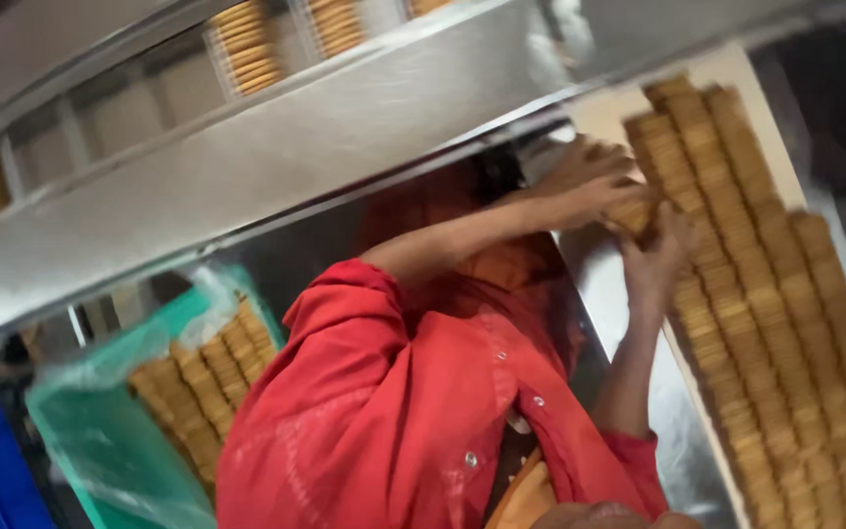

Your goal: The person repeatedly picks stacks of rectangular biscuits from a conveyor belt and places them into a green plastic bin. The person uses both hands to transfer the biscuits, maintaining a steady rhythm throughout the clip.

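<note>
Biscuits [766, 294] are laid on edge in long rows on a pale belt [599, 108] at the right. A short stack [631, 214] lifted from the rows is gripped between both hands of a co-worker in a red garment [384, 411], with one hand [589, 176] closed above it and the other [658, 260] below. More biscuits are stacked in a green crate [100, 431] at the lower left. Only a sliver of the wearer's own hand [599, 515] is seen at the bottom edge; which hand it is, and whether it is open or closed, cannot be told.

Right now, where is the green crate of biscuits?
In the head view the green crate sits at lower left, below the steel conveyor, beside the red sleeve of a person.
</note>
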